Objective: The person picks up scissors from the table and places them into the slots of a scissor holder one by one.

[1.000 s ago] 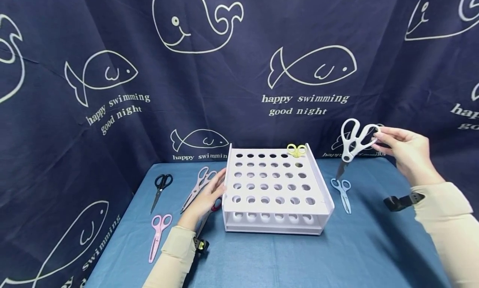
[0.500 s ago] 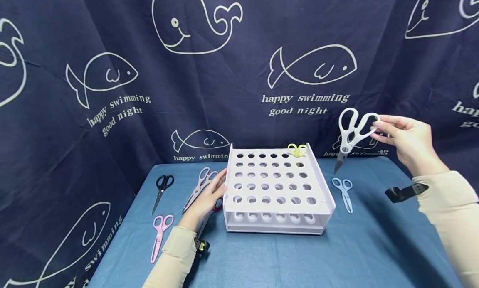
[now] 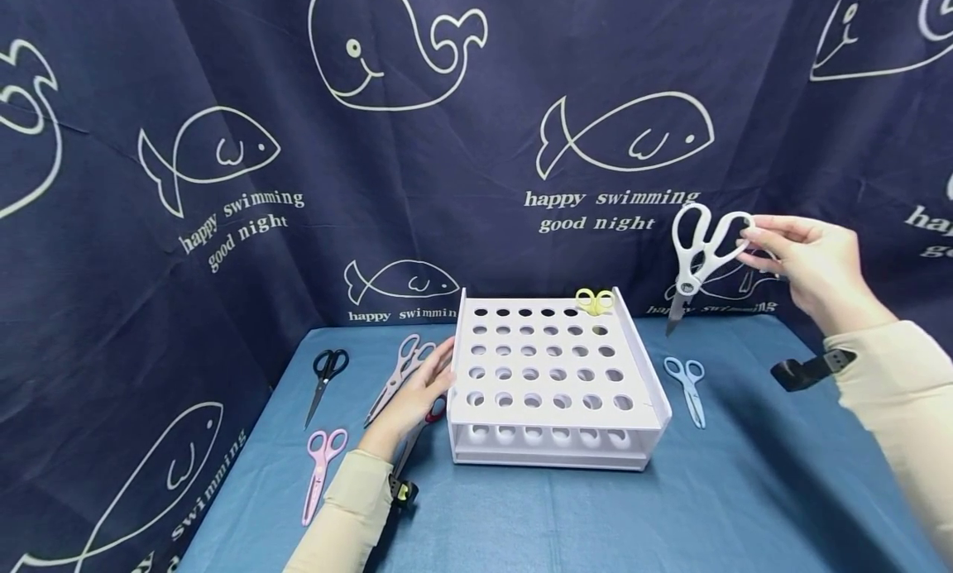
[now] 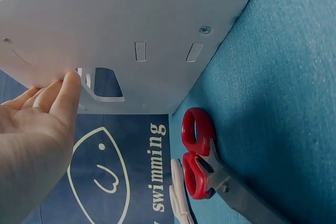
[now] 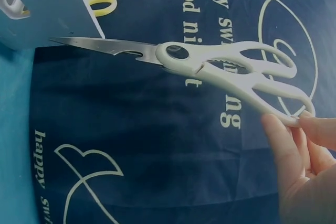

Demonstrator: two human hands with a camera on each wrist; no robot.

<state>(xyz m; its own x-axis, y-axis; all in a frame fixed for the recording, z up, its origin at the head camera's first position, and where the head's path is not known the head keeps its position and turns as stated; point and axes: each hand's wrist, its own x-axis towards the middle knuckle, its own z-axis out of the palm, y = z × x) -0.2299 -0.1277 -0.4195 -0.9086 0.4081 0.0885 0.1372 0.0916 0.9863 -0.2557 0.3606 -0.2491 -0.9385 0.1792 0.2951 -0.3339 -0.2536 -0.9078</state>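
Observation:
White-handled scissors (image 3: 696, 255) hang blades down above the table, right of the rack. My right hand (image 3: 819, 263) pinches one of their handle loops between thumb and fingers; the right wrist view shows this pinch close up. A white rack (image 3: 543, 362) with rows of round holes stands mid-table. Against its left side panel rests my left hand (image 3: 417, 395), and in the left wrist view the fingers touch that panel with nothing gripped. Small yellow scissors (image 3: 594, 301) sit in the rack's back right hole, handles up. Light blue scissors (image 3: 688, 387) lie below the white-handled pair.
Black scissors (image 3: 325, 379), pink scissors (image 3: 320, 465) and pale pink scissors (image 3: 402, 370) lie on the table's left side. Red-handled scissors (image 4: 198, 150) lie close to the rack, partly behind my left arm in the head view. A dark printed curtain (image 3: 491, 184) hangs behind the table.
My right hand has lifted the white-handled scissors higher, and their tip now hangs farther above the light blue pair. My left hand stays against the rack.

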